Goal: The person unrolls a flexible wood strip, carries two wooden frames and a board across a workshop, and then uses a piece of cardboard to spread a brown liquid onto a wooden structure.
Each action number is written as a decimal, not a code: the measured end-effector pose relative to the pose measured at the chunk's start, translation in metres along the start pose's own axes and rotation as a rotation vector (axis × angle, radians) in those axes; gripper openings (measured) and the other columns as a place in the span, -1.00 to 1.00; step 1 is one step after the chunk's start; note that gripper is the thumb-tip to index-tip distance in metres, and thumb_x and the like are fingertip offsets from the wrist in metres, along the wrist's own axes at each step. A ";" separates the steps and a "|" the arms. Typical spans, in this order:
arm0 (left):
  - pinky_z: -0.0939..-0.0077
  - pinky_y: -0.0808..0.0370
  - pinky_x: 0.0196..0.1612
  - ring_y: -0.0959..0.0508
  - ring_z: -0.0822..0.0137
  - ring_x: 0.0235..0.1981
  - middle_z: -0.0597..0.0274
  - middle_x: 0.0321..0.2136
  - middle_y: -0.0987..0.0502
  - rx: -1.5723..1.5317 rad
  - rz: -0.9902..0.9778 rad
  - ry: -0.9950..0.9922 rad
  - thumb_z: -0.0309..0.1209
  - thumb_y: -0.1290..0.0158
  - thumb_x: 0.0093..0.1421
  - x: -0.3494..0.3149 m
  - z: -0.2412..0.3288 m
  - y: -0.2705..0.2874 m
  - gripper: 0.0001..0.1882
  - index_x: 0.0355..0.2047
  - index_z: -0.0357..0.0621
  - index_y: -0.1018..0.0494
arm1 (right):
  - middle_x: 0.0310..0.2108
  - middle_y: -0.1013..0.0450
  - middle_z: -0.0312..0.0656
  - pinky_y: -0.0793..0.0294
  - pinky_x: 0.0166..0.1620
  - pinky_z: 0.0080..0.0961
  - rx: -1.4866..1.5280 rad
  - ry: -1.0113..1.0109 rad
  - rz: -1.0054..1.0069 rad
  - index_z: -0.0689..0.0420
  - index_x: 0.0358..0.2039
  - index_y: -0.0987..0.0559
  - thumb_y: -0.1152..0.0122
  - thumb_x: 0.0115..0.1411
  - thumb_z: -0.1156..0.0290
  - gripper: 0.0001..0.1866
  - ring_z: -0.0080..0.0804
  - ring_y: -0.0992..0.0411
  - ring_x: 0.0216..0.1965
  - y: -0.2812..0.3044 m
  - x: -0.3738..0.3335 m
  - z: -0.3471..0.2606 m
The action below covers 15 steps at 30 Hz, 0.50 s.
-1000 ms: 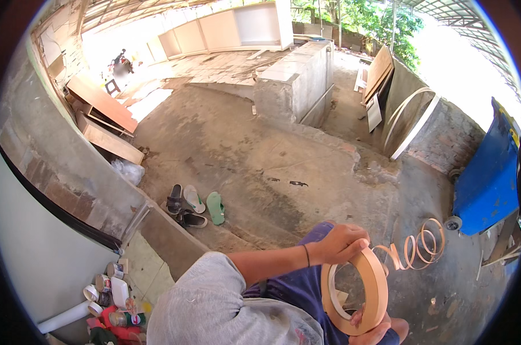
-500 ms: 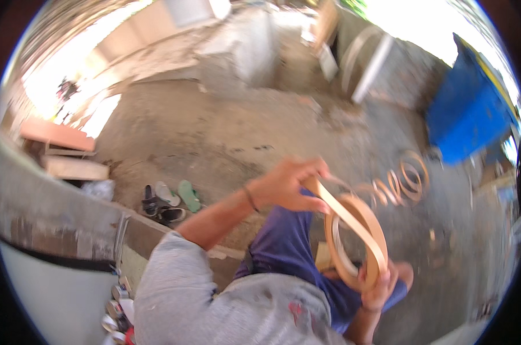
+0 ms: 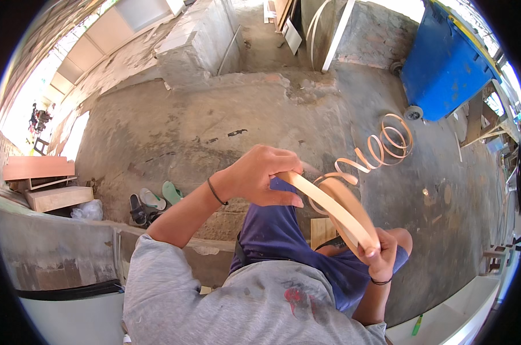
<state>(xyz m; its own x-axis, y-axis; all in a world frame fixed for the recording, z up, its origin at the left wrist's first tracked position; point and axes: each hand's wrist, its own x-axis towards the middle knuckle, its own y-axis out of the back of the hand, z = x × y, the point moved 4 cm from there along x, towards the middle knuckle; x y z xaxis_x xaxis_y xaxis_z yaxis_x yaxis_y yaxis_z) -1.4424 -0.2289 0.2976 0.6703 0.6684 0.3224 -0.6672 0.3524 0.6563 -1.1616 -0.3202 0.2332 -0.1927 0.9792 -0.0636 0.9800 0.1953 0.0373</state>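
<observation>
My left hand [image 3: 261,175] is closed, thumb below and fingers above, on a pale wood-coloured edge banding strip [image 3: 325,208]. This strip stretches from there to my right hand [image 3: 382,254], bowing slightly above my lap. The fingers of my right hand grip the lower end of the roll of edge banding [image 3: 352,210], which is tilted and seen nearly edge-on. Past the roll, a loose length of banding [image 3: 363,160] curls in a spiral over the floor. My left fingers hide the strip's end there.
A blue wheeled bin [image 3: 447,66] stands at the far right. Sandals [image 3: 172,192] lie on the floor [image 3: 214,121] to my left, near a low ledge. Wooden boxes [image 3: 56,198] sit at the far left. At lower right is a white panel [image 3: 444,313] with a small green object [image 3: 417,325].
The roll has turned from showing its open ring to nearly edge-on. My left hand has shifted slightly left, still on the strip. The whole view has tilted, and the loose spiral appears higher.
</observation>
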 end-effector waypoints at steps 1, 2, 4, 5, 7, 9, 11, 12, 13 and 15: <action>0.43 -0.32 -0.43 -0.42 0.19 -0.49 0.17 -0.54 -0.38 0.004 -0.034 0.027 -0.27 -0.11 -0.01 -0.001 -0.001 -0.002 -0.75 -0.43 -0.18 -0.37 | -0.60 -0.42 -0.23 -0.28 -0.48 -0.68 -0.004 0.030 -0.070 0.38 -0.44 -0.46 -0.21 -0.07 -0.09 -0.37 -0.59 -0.33 -0.56 -0.005 0.001 -0.003; 0.40 -0.32 -0.37 -0.41 0.16 -0.43 0.14 -0.50 -0.38 -0.016 -0.035 0.035 -0.24 -0.08 0.01 -0.002 -0.004 -0.006 -0.73 -0.42 -0.19 -0.37 | -0.60 -0.43 -0.22 -0.28 -0.49 -0.68 0.001 0.023 -0.100 0.37 -0.44 -0.46 -0.21 -0.06 -0.08 -0.38 -0.60 -0.33 -0.57 -0.007 0.001 -0.004; 0.35 -0.31 -0.26 -0.40 0.11 -0.31 0.07 -0.41 -0.38 -0.058 -0.035 0.047 -0.18 -0.02 0.06 -0.004 -0.014 -0.020 -0.68 -0.39 -0.21 -0.37 | -0.60 -0.45 -0.21 -0.29 -0.50 -0.68 0.007 0.008 -0.156 0.37 -0.43 -0.47 -0.19 -0.03 -0.05 -0.41 -0.61 -0.34 -0.58 -0.010 0.000 -0.009; 0.33 -0.30 -0.23 -0.39 0.10 -0.28 0.06 -0.39 -0.38 -0.064 -0.023 0.038 -0.17 0.01 0.07 -0.004 -0.018 -0.027 -0.68 -0.38 -0.22 -0.37 | -0.59 -0.48 -0.18 -0.32 -0.50 -0.68 0.026 0.039 -0.171 0.37 -0.42 -0.48 -0.18 -0.01 -0.02 -0.44 -0.59 -0.35 -0.59 -0.009 0.000 -0.008; 0.29 -0.29 -0.16 -0.36 0.09 -0.22 0.02 -0.33 -0.37 -0.077 0.000 0.018 -0.16 0.05 0.11 -0.001 -0.019 -0.041 -0.66 -0.36 -0.23 -0.37 | -0.59 -0.48 -0.18 -0.33 -0.49 -0.66 0.047 0.037 -0.199 0.37 -0.42 -0.48 -0.18 -0.01 -0.02 -0.44 -0.58 -0.36 -0.59 -0.010 0.000 -0.012; 0.30 -0.32 -0.20 -0.39 0.10 -0.27 0.05 -0.35 -0.38 0.047 0.055 -0.073 -0.10 0.06 0.11 0.007 -0.002 -0.054 -0.62 -0.36 -0.22 -0.37 | -0.60 -0.47 -0.19 -0.35 -0.49 -0.65 0.057 0.052 -0.212 0.37 -0.41 -0.48 -0.19 -0.02 -0.01 -0.44 -0.55 -0.38 -0.61 -0.014 0.002 -0.018; 0.32 -0.35 -0.25 -0.42 0.11 -0.32 0.08 -0.39 -0.40 0.123 0.043 -0.107 -0.02 0.06 0.09 0.016 0.017 -0.059 -0.56 -0.36 -0.21 -0.37 | -0.62 -0.46 -0.19 -0.34 -0.51 -0.65 0.027 0.075 -0.179 0.37 -0.42 -0.49 -0.18 -0.03 -0.03 -0.43 -0.54 -0.38 -0.62 -0.015 0.005 -0.019; 0.33 -0.36 -0.28 -0.43 0.12 -0.35 0.10 -0.40 -0.41 0.130 0.004 -0.091 0.02 0.06 0.08 0.019 0.022 -0.063 -0.53 -0.37 -0.20 -0.37 | -0.63 -0.46 -0.19 -0.34 -0.52 -0.65 0.014 0.084 -0.169 0.37 -0.42 -0.49 -0.18 -0.04 -0.04 -0.42 -0.54 -0.38 -0.63 -0.016 0.008 -0.018; 0.35 -0.37 -0.31 -0.44 0.12 -0.38 0.11 -0.42 -0.43 0.149 -0.028 -0.076 0.06 0.05 0.06 0.021 0.026 -0.064 -0.50 -0.38 -0.19 -0.37 | -0.67 -0.43 -0.22 -0.30 -0.57 -0.67 -0.034 0.134 -0.154 0.35 -0.48 -0.48 -0.15 -0.04 -0.10 -0.39 -0.56 -0.36 -0.66 -0.017 0.008 -0.019; 0.37 -0.38 -0.36 -0.45 0.13 -0.44 0.14 -0.48 -0.44 0.133 0.083 -0.186 0.13 0.06 0.02 0.017 0.019 -0.068 -0.46 -0.42 -0.19 -0.37 | -0.75 -0.37 -0.27 -0.23 -0.66 -0.72 -0.131 0.234 -0.131 0.31 -0.59 -0.45 -0.09 -0.04 -0.20 -0.34 -0.60 -0.32 -0.73 -0.019 0.005 -0.020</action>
<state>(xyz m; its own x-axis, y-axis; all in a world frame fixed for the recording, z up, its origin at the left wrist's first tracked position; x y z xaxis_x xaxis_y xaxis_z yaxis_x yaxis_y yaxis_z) -1.3797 -0.2539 0.2718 0.6714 0.5552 0.4909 -0.6820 0.2039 0.7023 -1.1825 -0.3183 0.2523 -0.3383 0.9282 0.1549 0.9342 0.3114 0.1738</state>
